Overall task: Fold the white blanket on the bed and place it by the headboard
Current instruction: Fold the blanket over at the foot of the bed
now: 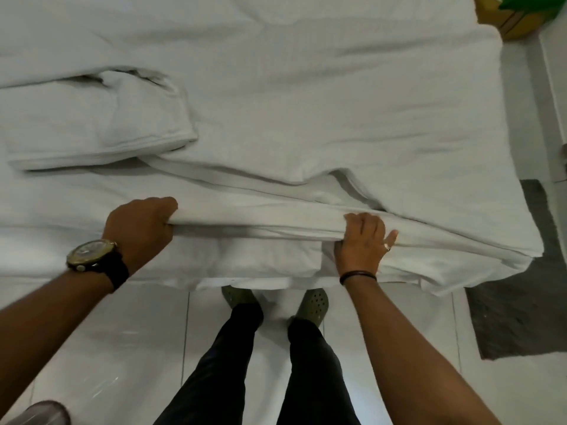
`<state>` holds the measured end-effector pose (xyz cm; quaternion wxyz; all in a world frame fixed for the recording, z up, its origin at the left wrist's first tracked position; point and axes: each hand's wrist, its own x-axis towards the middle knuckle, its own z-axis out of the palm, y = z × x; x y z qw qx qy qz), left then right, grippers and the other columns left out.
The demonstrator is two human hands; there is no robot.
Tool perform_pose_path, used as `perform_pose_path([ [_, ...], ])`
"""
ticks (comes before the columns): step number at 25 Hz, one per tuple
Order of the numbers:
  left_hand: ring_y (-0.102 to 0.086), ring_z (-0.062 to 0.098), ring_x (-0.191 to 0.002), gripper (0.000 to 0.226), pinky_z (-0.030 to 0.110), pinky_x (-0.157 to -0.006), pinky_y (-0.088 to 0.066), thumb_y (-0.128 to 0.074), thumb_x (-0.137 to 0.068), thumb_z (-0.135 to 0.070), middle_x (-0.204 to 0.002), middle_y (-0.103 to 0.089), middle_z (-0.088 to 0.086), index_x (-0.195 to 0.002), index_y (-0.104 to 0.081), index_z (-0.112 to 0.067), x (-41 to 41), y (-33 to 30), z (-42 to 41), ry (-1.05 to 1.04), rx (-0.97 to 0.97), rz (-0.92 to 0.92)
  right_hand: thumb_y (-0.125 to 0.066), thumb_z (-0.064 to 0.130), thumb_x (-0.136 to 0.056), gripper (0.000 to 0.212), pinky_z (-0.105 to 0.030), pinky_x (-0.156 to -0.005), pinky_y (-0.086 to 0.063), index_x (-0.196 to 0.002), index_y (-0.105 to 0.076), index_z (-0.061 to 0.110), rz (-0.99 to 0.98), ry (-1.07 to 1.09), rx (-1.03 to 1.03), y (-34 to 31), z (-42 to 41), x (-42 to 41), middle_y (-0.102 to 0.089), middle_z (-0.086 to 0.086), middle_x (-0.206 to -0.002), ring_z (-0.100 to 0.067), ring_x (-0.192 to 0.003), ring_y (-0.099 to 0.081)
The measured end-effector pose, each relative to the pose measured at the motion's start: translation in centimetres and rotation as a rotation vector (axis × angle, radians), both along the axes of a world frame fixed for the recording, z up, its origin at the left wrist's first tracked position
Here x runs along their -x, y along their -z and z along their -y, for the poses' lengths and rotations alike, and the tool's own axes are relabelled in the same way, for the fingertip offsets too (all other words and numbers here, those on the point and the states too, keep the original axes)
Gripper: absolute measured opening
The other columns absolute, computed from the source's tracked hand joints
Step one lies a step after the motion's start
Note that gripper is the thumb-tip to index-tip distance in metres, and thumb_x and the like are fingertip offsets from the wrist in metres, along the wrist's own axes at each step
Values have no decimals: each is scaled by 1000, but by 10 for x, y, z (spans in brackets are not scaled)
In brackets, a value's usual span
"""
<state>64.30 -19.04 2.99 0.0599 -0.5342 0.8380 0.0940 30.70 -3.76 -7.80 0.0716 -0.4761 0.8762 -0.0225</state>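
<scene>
My left hand is a closed fist on the near folded edge of the white blanket, knuckles up, with a wristwatch just behind it. My right hand grips the same edge further right, fingers curled over the top and thumb out to the side; a ring shows on one finger and a dark band circles the wrist. Between the hands the edge runs taut and nearly straight, lifted a little above the layers under it. The blanket spreads across most of the bed, its right corner hanging past the bed's near right corner over a grey mat. On the far left lies a folded white bundle, possibly a pillow or a second cover; I can't tell. Past the far right corner is something green and yellow. Near me, my green clogs stand on open white floor tiles.
</scene>
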Motion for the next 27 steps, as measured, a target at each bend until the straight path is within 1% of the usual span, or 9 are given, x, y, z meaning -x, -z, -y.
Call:
perform_pose_path([
  [4,-41,27,-49,22,26,-44,-28,-59,-66,6,-54,-43,4,-62,-47,-12,-6,3,-21,44,36,31,-56,-2,-77,22,-59,-96,-35,-93,-68,6,-45,178,-32,-12,-26,104,-63,-23,-94,-41,-96,-58],
  [8,-59,38,-63,18,41,-50,-48,-60,-63,16,-69,-61,20,-68,-61,-1,-12,44,-60,69,-175,211,-62,-18,-58,31,-55,-77,-48,-84,-68,-1,-129,-99,-281,-11,-92,121,-62,-22,-72,-39,-67,-62],
  [10,-64,39,-97,25,48,-79,-55,-59,-76,4,-106,-67,22,-97,-70,-3,-10,63,-73,133,-343,352,-58,-14,-73,38,-57,-91,-45,-109,-65,-2,-35,-179,-481,-5,-101,108,-66,-23,-98,-39,-89,-64],
  [12,-60,30,-109,30,40,-87,-53,-51,-84,-16,-122,-63,11,-111,-65,-12,2,71,-63,161,-410,427,-50,-1,-85,38,-50,-98,-43,-123,-56,5,26,-152,-555,-5,-84,106,-60,-16,-121,-34,-108,-58],
  [15,-58,40,-108,44,51,-81,-53,-64,-73,-12,-124,-61,19,-117,-63,-11,32,65,-16,215,-133,181,-62,6,-72,45,-49,-81,-50,-117,-60,8,39,-136,-221,-16,-38,95,-61,-17,-113,-41,-101,-57],
  [19,-37,46,-132,73,58,-102,-32,-54,-74,1,-145,-39,25,-144,-35,-8,66,67,55,287,125,226,-59,5,-76,70,-61,-108,-19,-143,-39,16,-118,-111,-219,-17,13,72,-45,-20,-139,-44,-131,-35],
  [21,-58,39,-107,44,50,-94,-44,-51,-81,-4,-120,-61,20,-125,-51,-8,75,69,85,306,12,352,-50,-2,-80,47,-57,-102,-33,-126,-55,10,-101,-78,-255,-21,38,73,-59,-17,-117,-41,-112,-52],
  [23,-64,33,-83,22,40,-74,-52,-46,-84,-8,-94,-67,13,-101,-59,-11,70,65,108,323,-47,363,-50,-9,-73,29,-42,-67,-46,-95,-64,3,-22,-89,-155,-32,49,75,-62,-18,-89,-40,-82,-59],
  [27,-66,24,-95,32,33,-79,-52,-41,-87,-25,-108,-68,0,-112,-60,-32,-10,77,61,479,-312,439,-48,-4,-63,23,-38,-52,-47,-72,-67,7,-41,-401,-40,-33,-26,41,-63,-16,-67,-37,-60,-61],
])
